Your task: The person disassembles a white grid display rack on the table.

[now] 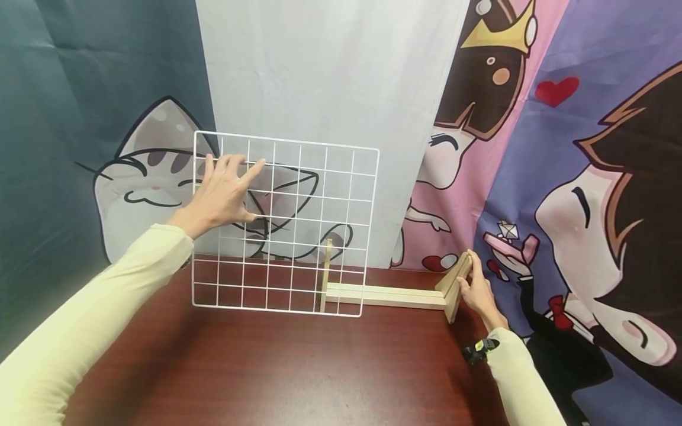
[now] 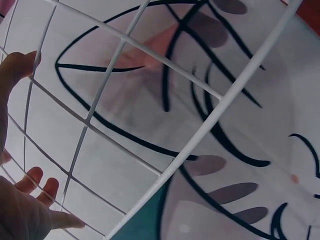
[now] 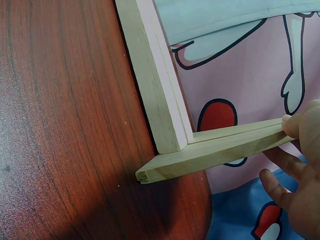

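Note:
My left hand (image 1: 221,189) holds up a white wire grid panel (image 1: 295,219) by its left part. In the left wrist view, the thumb and fingertips hook around the thin wires (image 2: 89,120). A pale wooden stand has a long grooved bar (image 1: 394,297) between two end pieces, and it lies along the table's back edge. My right hand (image 1: 479,293) pinches the upper end of its right end piece (image 1: 453,290). The left end piece (image 1: 325,272) shows through the grid, whose lower right part overlaps the stand in the head view.
The reddish-brown wooden table (image 1: 298,367) stretches below. Fabric curtains (image 1: 330,65) with cartoon figures hang behind it and on the right, close to my right hand. A dark band with a small device (image 1: 479,350) sits on my right wrist.

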`<state>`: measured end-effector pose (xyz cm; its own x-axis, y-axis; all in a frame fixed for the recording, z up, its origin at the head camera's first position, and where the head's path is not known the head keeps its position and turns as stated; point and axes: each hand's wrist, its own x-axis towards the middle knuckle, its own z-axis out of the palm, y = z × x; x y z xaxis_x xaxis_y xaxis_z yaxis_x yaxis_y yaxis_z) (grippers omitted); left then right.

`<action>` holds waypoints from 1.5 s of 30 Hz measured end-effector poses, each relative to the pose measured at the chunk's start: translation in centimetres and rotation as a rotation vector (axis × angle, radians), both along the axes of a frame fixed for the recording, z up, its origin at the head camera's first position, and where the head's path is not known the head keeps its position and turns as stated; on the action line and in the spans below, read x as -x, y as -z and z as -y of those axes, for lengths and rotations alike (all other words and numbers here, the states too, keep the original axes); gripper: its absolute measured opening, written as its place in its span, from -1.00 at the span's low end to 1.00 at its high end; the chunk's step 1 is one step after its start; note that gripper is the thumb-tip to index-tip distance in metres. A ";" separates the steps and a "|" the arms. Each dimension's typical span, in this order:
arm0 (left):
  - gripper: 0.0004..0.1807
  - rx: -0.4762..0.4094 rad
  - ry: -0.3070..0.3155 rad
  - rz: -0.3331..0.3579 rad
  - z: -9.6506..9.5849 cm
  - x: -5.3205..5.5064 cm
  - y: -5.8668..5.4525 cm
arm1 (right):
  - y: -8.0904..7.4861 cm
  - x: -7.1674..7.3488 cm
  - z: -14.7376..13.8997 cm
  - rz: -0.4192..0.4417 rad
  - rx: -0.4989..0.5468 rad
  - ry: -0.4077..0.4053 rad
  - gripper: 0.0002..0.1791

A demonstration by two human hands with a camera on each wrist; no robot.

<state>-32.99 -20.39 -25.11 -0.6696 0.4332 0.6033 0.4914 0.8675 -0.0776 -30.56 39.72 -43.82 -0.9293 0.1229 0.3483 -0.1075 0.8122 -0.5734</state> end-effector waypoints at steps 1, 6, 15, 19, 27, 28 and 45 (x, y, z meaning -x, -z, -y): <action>0.30 0.001 0.001 0.009 0.3 0.0 0.2 | 0.0 0.0 0.0 0.004 0.002 0.001 -0.09; 0.28 0.013 0.000 0.069 1.4 0.1 1.1 | 0.1 -0.1 0.0 0.005 0.015 0.002 -0.09; 0.29 0.043 -0.028 0.151 3.6 0.4 2.7 | 0.1 -0.2 0.1 0.010 0.020 0.014 -0.09; 0.31 0.067 -0.031 0.188 4.6 0.5 3.7 | 0.3 -0.3 0.1 0.008 0.013 0.015 -0.09; 0.32 0.094 -0.054 0.293 6.6 0.8 5.9 | 0.5 -0.3 0.0 0.011 0.009 0.010 -0.09; 0.32 0.098 -0.055 0.305 6.8 0.9 6.2 | 0.5 -0.2 0.0 0.009 0.009 0.009 -0.08; 0.30 0.160 -0.049 0.405 8.6 1.7 10.9 | 0.0 0.1 0.1 -0.030 0.003 -0.006 -0.08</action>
<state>-34.66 -29.02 -35.96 -0.8601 0.4622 0.2158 0.4688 0.8830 -0.0225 -30.64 39.62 -43.84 -0.9191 0.1185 0.3758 -0.1295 0.8098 -0.5722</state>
